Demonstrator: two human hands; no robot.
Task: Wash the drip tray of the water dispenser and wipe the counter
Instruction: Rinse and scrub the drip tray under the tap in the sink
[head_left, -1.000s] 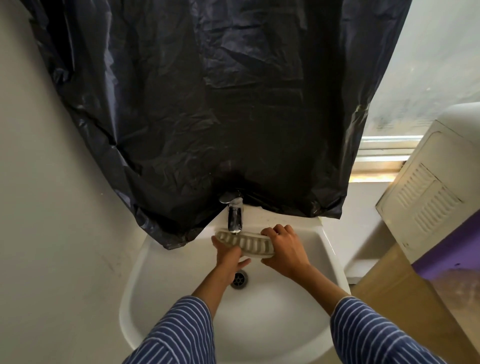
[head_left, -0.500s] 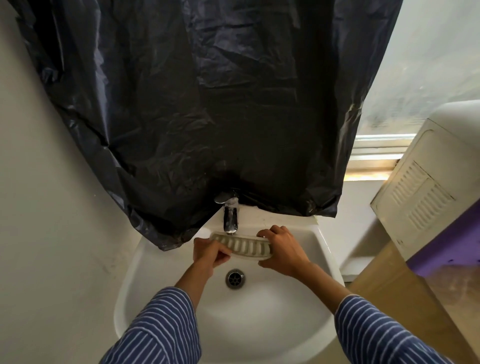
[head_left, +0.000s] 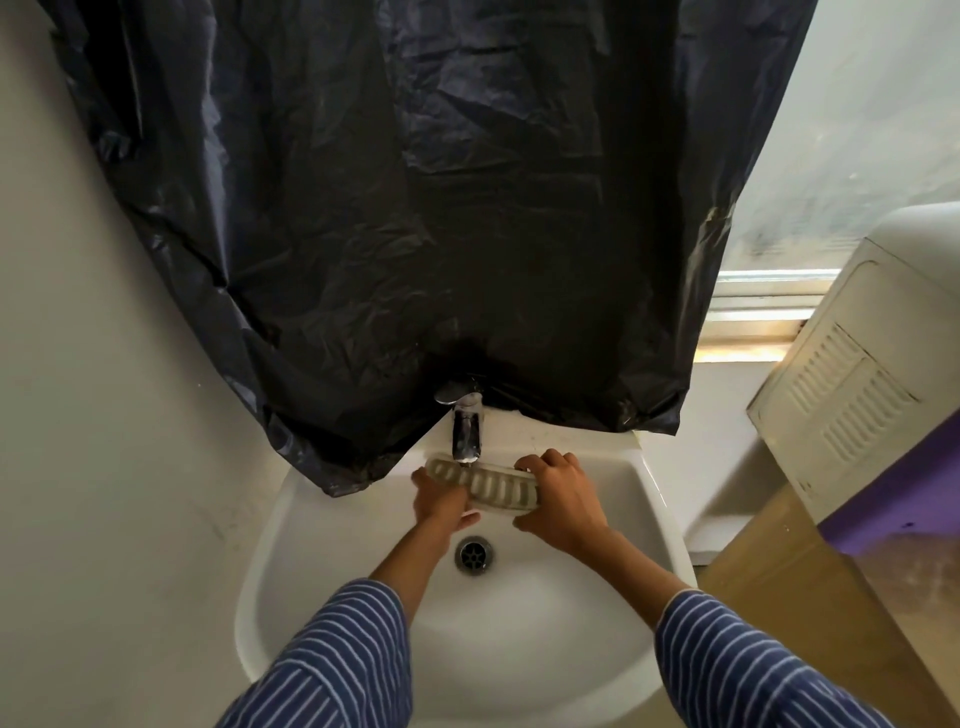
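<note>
A crinkled black plastic sheet (head_left: 415, 208) hangs over a plain pale wall, its hem draping the back of a glossy white oval sink (head_left: 519, 649). Beside it stands a cream appliance (head_left: 852, 395) with louvred vents. Under the chrome tap (head_left: 466, 434), the slotted, curved off-white tray (head_left: 491, 486) sits over the basin, the left hand (head_left: 440, 501) gripping its near edge and the right hand (head_left: 563, 499) its right end.

The drip tray (head_left: 485, 485) is a long, pale, slotted plastic grille, held slightly tilted over the white sink (head_left: 291, 530), directly under the chrome tap (head_left: 466, 435).
</note>
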